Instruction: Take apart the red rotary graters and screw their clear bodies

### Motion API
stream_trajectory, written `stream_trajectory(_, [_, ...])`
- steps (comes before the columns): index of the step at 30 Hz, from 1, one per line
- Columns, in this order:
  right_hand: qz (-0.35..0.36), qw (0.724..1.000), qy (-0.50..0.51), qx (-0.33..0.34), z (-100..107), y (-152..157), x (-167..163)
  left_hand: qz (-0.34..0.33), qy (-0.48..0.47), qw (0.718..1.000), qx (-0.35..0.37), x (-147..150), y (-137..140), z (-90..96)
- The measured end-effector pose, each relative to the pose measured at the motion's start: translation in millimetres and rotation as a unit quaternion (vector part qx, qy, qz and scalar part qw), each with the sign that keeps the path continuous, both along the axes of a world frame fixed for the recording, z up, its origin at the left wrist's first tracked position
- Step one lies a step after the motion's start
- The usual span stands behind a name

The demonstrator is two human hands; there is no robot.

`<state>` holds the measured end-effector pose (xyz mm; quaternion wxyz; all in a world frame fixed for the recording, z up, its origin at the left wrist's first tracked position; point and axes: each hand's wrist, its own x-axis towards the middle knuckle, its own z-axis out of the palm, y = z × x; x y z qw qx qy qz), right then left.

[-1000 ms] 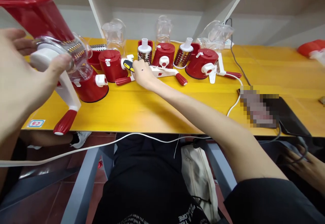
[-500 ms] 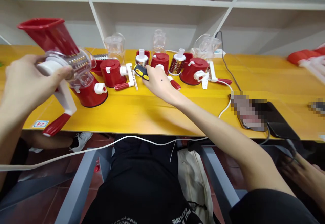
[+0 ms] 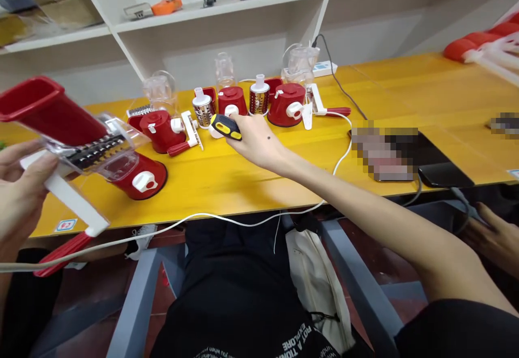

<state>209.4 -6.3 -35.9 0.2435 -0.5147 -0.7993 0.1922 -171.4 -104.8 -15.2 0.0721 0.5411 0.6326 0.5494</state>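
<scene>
My left hand (image 3: 24, 190) is closed around the drum end of an assembled rotary grater (image 3: 117, 136), its thumb by the white crank arm. The grater has a red hopper, a clear housing with a metal drum inside, and a red base; it looks tilted to the left. Its red crank handle (image 3: 65, 252) hangs past the table edge. Over the table, my right hand (image 3: 257, 139) grips a black-and-yellow tool handle (image 3: 226, 127). The tool's working end is hidden, so I cannot tell its kind. Behind that hand stands a red grater base (image 3: 232, 100).
More red bases (image 3: 287, 104), metal drums (image 3: 259, 95) and clear housings (image 3: 302, 63) line the yellow table's (image 3: 194, 185) back. A white cable (image 3: 239, 223) crosses the front edge. Phones (image 3: 441, 163) lie at right, near another person's hand (image 3: 498, 239). White shelves (image 3: 227, 9) rise behind.
The view has turned, so the table things appear shifted left. My left hand and the grater sit lower and farther left in view. My right hand still holds the tool.
</scene>
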Motion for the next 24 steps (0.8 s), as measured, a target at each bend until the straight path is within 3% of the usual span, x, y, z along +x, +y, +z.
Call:
stream_trajectory(3, [0.071, 0.997, 0.037, -0.025, 4.4, -6.6, -13.6, -0.046, -0.050, 0.997, 0.046, 21.2, 4.1, 6.5])
stream_trajectory(7, [0.159, 0.982, 0.093, -0.040, 20.6, -9.3, -44.1, -0.035, -0.009, 0.999, 0.039, 29.3, 2.8, 10.0])
stream_trajectory(11, [0.244, 0.966, 0.087, -0.005, 35.5, -1.1, -84.3, -0.024, -0.031, 0.999, 0.026, 23.9, 0.8, 9.5])
stream_trajectory(16, [0.273, 0.958, 0.060, 0.064, 31.5, 6.0, -124.1, -0.050, -0.091, 0.994, 0.031, 9.8, 0.9, 3.1])
stream_trajectory(20, [0.276, 0.957, 0.064, 0.061, 32.6, -2.8, -121.2, -0.064, -0.091, 0.993, 0.041, 11.8, -4.2, 1.1])
stream_trajectory(24, [0.267, 0.962, 0.056, 0.031, 49.3, -23.1, -85.0, -0.061, -0.064, 0.996, 0.021, 30.0, -9.1, 3.7])
